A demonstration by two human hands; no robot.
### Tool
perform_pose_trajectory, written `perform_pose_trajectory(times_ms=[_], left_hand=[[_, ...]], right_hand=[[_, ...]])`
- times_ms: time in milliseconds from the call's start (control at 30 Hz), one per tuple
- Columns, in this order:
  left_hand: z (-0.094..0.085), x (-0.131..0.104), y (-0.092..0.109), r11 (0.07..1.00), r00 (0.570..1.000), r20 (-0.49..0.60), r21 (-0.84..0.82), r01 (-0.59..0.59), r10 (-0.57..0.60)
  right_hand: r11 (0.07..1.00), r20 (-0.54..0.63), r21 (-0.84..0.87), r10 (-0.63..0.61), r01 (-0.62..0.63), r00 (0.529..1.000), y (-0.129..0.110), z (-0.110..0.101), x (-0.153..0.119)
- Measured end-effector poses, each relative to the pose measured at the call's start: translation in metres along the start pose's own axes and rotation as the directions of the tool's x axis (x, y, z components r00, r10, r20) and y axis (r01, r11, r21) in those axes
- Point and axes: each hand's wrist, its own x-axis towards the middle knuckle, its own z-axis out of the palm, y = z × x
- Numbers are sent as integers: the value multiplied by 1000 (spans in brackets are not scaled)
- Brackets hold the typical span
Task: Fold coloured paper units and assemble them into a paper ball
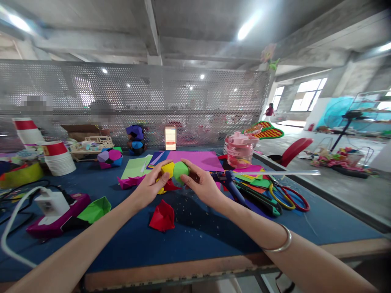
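My left hand (156, 180) is closed on a yellow folded paper piece (167, 168). A rounded green folded paper piece (181, 171) is between the thumb and fingers of my right hand (200, 182). The two pieces touch side by side above the table; whether they are fastened together I cannot tell. Just below them lie yellow and red paper bits. Nearer to me sits a red folded paper piece (163, 215), and further left a green folded piece (95, 209). A blue glue gun (230, 185) with a clear glue stick lies to the right of my right hand.
Scissors (288, 197) and a dark green cutter (259, 199) lie right. Behind stand a pink jar (240, 150), purple paper sheets (195, 160) and a phone (170, 139). Left are paper cups (58, 158), finished paper balls (110, 158) and a purple power strip (58, 219) with cables.
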Motion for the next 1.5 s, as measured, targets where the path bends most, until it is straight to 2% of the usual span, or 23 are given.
perform_pose_trajectory(times_ms=[333, 500, 700, 933, 1033, 1133, 1300, 1400, 1500], left_hand=[[0, -1, -6, 1000, 1000, 24, -4, 8, -8], [-1, 0, -6, 1000, 999, 30, -24, 20, -20], [1, -1, -3, 987, 992, 80, -124, 106, -97], [2, -4, 0, 949, 981, 82, -252, 189, -174], [2, -3, -1, 907, 980, 113, -374, 195, -164], [3, -1, 1, 856, 973, 131, -464, 227, -188], [1, 1, 9, 776, 954, 177, -554, 300, -243], [-2, 2, 11, 700, 938, 228, -624, 348, -263], [-3, 3, 12, 579, 902, 282, -695, 427, -327]], right_hand=[[999, 8, -42, 3, -2, 1000, -2, 0, 0], [1000, 8, -9, 2, -2, 1000, 0, 1, 0], [993, 12, 116, 9, -10, 1000, -4, 3, 0], [996, 5, 94, -10, 10, 1000, -13, 5, -5], [997, 7, 19, -74, 74, 997, -15, 6, -8], [975, 46, -108, -190, 194, 981, -15, 6, -11], [848, 184, -327, -376, 417, 908, -15, 6, -15], [779, 257, -362, -445, 512, 858, -16, 5, -15], [750, 282, -369, -471, 548, 836, -16, 5, -14]])
